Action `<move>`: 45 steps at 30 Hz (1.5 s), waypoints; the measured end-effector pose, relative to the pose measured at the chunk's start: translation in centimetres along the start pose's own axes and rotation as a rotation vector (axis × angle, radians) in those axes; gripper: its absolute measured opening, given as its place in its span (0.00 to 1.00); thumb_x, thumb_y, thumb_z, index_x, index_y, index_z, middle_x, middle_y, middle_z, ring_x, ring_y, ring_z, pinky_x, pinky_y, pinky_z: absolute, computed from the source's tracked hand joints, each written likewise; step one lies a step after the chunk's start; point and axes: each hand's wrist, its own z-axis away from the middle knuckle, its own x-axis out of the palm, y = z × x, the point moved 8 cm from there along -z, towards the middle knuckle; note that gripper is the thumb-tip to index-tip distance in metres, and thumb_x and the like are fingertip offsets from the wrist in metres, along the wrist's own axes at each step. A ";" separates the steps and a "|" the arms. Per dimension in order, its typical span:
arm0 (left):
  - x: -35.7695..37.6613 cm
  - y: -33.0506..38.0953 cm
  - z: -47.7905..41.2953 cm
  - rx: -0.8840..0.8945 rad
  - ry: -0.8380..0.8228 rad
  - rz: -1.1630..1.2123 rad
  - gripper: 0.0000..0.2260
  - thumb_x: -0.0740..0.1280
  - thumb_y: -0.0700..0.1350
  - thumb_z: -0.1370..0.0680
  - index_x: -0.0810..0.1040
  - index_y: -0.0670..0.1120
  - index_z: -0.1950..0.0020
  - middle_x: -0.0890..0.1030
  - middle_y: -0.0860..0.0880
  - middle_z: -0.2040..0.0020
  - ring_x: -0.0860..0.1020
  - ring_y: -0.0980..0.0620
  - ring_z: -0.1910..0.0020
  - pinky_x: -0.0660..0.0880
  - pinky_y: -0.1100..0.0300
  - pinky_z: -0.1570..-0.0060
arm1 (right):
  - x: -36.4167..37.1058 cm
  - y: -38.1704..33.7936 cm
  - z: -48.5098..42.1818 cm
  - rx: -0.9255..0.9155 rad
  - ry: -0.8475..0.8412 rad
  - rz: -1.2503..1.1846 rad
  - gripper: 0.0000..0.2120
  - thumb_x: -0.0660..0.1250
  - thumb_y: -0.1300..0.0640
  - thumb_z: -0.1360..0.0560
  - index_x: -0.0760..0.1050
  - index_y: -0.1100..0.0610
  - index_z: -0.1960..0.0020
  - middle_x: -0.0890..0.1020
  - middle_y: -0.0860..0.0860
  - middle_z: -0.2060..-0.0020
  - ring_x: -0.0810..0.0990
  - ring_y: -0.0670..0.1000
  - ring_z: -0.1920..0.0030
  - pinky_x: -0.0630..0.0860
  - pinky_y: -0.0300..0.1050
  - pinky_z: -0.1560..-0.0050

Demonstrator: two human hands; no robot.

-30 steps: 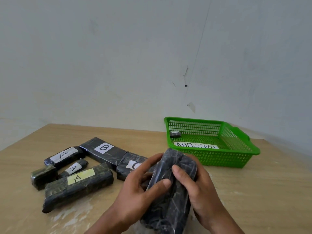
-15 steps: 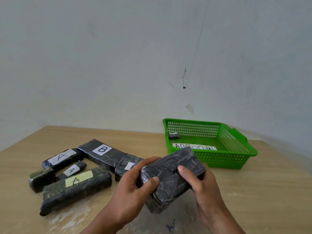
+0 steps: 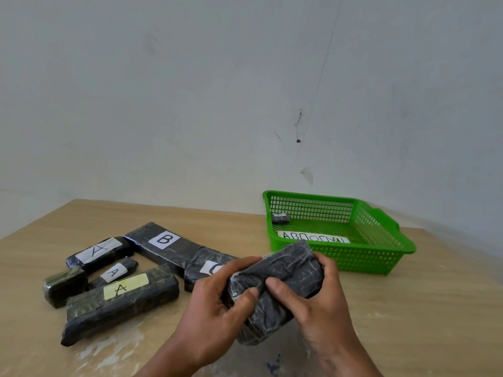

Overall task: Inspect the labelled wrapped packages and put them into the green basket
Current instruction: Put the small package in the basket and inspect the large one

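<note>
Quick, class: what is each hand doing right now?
Left hand: grips the black wrapped package.
Right hand: grips the same package.

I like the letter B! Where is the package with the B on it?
In the head view, the B package lies flat on the wooden table, left of the green basket, just behind the yellow-labelled A package.

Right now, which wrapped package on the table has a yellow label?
The long front package, marked A. The other labels, like the B label, are white.
</note>
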 end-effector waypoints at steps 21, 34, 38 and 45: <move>-0.9 -1.4 -1.1 -0.260 -0.102 0.478 0.14 0.65 0.52 0.22 0.80 0.48 0.39 0.85 0.38 0.41 0.84 0.35 0.42 0.78 0.41 0.40 | -0.5 -1.2 -0.5 -0.205 -0.254 0.027 0.42 0.67 0.22 0.31 0.70 0.41 0.23 0.75 0.47 0.25 0.69 0.47 0.23 0.64 0.46 0.24; -0.1 0.2 -0.2 -0.127 -0.147 0.295 0.16 0.70 0.50 0.22 0.75 0.46 0.38 0.85 0.41 0.43 0.85 0.41 0.43 0.83 0.49 0.43 | -1.5 0.9 -1.6 0.029 -0.157 -0.166 0.28 0.71 0.32 0.29 0.79 0.56 0.46 0.84 0.67 0.46 0.84 0.69 0.44 0.77 0.74 0.37; -0.3 0.1 -0.3 -0.153 -0.091 0.356 0.15 0.71 0.46 0.20 0.74 0.39 0.39 0.86 0.39 0.46 0.86 0.40 0.45 0.83 0.54 0.49 | -1.0 0.3 -1.1 0.003 -0.223 -0.189 0.28 0.79 0.46 0.36 0.76 0.59 0.44 0.85 0.62 0.49 0.85 0.64 0.49 0.81 0.63 0.46; -0.7 -1.0 -0.3 -0.202 -0.009 0.323 0.25 0.79 0.53 0.33 0.78 0.51 0.39 0.86 0.42 0.46 0.86 0.39 0.46 0.83 0.40 0.44 | -0.7 0.7 -0.9 0.017 -0.171 -0.152 0.24 0.75 0.47 0.30 0.75 0.61 0.44 0.82 0.71 0.47 0.81 0.75 0.43 0.78 0.71 0.41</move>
